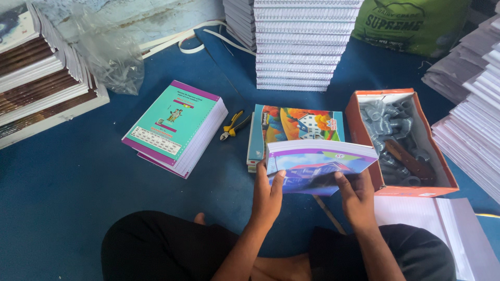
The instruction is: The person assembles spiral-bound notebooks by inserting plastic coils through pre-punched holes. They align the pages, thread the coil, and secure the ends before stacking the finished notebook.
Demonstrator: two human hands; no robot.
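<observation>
A notebook (pixel 319 166) with a colourful house picture on its cover is tilted up off the floor in front of me. My left hand (pixel 267 195) grips its lower left edge and my right hand (pixel 356 196) grips its lower right edge. Just behind it lies a short stack of similar notebooks (pixel 297 125) with a bright house cover on top. I sit cross-legged on a blue floor (pixel 62 198), knees in black at the bottom of the view.
A teal and purple notebook pile (pixel 177 127) lies to the left, yellow-handled pliers (pixel 233 126) beside it. An orange box (pixel 364 122) of grey coils sits right. A tall stack of spiral pads (pixel 299 44) stands behind. White paper stacks (pixel 469 130) flank right, books (pixel 36 73) left.
</observation>
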